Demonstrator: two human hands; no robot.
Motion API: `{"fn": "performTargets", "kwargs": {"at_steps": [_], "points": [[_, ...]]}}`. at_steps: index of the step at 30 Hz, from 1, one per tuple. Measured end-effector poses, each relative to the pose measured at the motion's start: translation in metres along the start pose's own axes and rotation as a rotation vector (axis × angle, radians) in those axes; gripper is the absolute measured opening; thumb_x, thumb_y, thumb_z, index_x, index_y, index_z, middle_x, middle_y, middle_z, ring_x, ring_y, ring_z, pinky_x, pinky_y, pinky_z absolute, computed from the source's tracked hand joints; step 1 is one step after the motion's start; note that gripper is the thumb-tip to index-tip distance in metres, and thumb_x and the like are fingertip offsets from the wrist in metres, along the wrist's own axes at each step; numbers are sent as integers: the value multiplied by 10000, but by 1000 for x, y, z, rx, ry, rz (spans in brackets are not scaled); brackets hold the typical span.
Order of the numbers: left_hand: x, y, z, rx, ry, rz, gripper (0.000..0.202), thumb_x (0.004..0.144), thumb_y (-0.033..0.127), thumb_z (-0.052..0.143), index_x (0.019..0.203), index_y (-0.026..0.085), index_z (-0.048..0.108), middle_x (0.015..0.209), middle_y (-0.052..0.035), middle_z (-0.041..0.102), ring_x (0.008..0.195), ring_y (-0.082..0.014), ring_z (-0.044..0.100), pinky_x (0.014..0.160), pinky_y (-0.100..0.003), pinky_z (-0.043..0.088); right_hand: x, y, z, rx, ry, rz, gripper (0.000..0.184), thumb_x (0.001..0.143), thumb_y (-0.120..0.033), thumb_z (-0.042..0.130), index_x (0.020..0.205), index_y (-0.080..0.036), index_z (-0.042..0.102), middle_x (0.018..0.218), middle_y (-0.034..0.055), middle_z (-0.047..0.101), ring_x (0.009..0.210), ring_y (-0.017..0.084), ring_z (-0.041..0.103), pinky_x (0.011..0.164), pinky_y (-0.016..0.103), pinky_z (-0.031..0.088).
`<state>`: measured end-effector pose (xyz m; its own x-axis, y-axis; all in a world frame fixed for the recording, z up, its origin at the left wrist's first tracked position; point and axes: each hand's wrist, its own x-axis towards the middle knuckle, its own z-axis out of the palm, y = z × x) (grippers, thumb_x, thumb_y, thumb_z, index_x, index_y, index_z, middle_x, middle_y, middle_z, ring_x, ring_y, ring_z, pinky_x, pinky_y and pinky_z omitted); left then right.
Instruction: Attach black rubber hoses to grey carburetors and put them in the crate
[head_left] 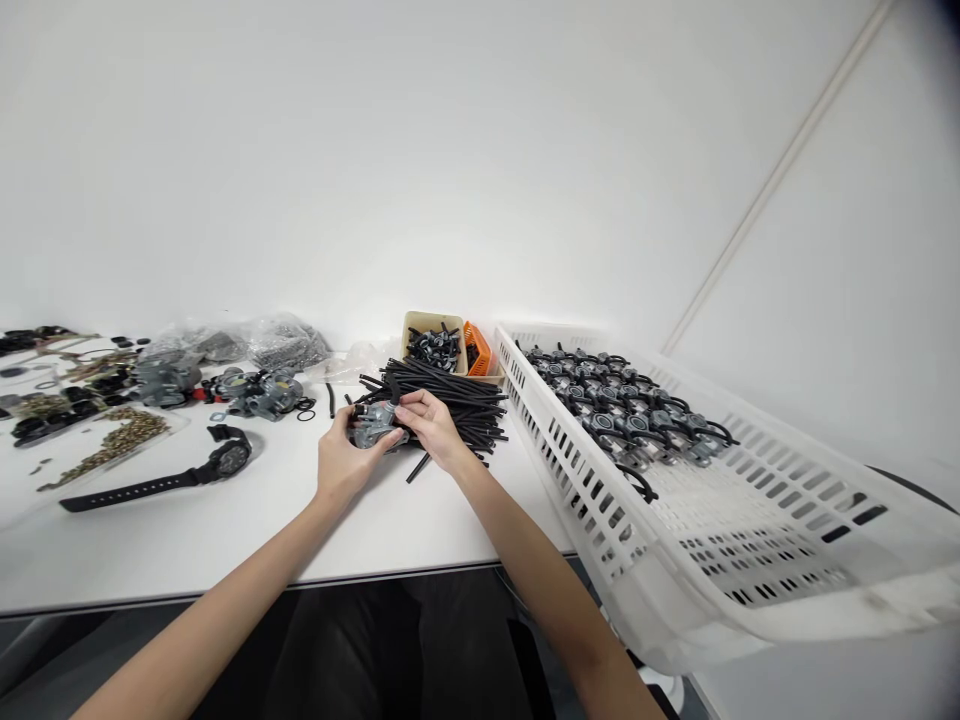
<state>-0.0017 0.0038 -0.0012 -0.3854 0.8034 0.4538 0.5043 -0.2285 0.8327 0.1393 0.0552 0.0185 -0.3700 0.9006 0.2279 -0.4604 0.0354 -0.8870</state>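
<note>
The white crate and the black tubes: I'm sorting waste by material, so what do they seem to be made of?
The white crate looks like moulded plastic: slotted walls, uniform white, a slight sheen. The black tubes look like rubber or soft plastic hose: matte black, thin, some slightly bent. The grey part held by the left hand and right hand looks like cast metal, dull grey, though that is uncertain.

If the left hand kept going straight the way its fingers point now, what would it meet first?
The left hand points up and right, wrapped around a grey metal part. Past that part, it would probably first meet the pile of black tubes, though depth is hard to judge.
</note>
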Motion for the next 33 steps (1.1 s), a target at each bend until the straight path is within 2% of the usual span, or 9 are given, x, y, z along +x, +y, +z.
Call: {"fn": "performTargets", "kwargs": {"at_steps": [4,8,12,16,21,23,27,33], "points": [[0,1,0,-4,0,16,718,582,654,735,1082,166,569,973,-128,693,922,-313,655,856,-439,502,0,-1,1,-46,-31,-17,475,582,-366,858,995,-208,683,907,13,732,883,173,669,886,324,491],[0,0,-1,-9,-14,49,695,589,647,733,1074,177,566,974,-113,698,916,-303,660,838,-418,511,-2,-6,3,-92,-91,-24,498,614,-406,835,1050,-206,702,1019,36,731,986,196,653,972,358,457],[-1,1,-2,-2,-33,91,664,592,637,738,1051,189,564,963,-95,698,897,-291,662,800,-390,519,-3,-8,2,-132,-130,-28,458,595,-419,844,967,-189,711,952,36,727,931,194,653,937,354,470],[-2,1,-2,19,-49,129,674,578,618,762,1063,198,557,975,-83,694,896,-280,660,796,-373,520,-2,-6,2,-153,-85,-64,421,528,-380,882,819,-199,637,784,-21,669,779,150,626,820,300,489],[-2,0,-1,54,-61,155,707,569,611,773,1100,203,546,1006,-88,688,915,-285,657,822,-386,512,-4,-6,5,-186,-77,-80,396,570,-343,864,862,-198,640,700,-48,613,664,126,574,693,272,483],[-2,0,0,68,-64,156,715,564,617,772,1104,205,547,1013,-92,689,919,-292,656,829,-399,509,-5,-7,6,-199,-87,-84,364,593,-331,852,881,-191,679,719,-38,620,681,128,575,700,272,480],[-3,1,0,83,-56,138,721,555,627,769,1100,206,556,1003,-92,691,909,-295,655,831,-407,509,-6,-7,6,-197,-77,-95,228,618,-322,837,760,-196,711,751,-22,641,737,134,577,743,268,466],[-2,1,0,47,-21,63,715,565,641,755,1086,187,570,960,-97,696,896,-294,658,813,-400,517,-4,-8,8,-85,-96,-22,326,651,-447,793,843,-191,736,825,28,702,813,178,622,800,303,477]]}}
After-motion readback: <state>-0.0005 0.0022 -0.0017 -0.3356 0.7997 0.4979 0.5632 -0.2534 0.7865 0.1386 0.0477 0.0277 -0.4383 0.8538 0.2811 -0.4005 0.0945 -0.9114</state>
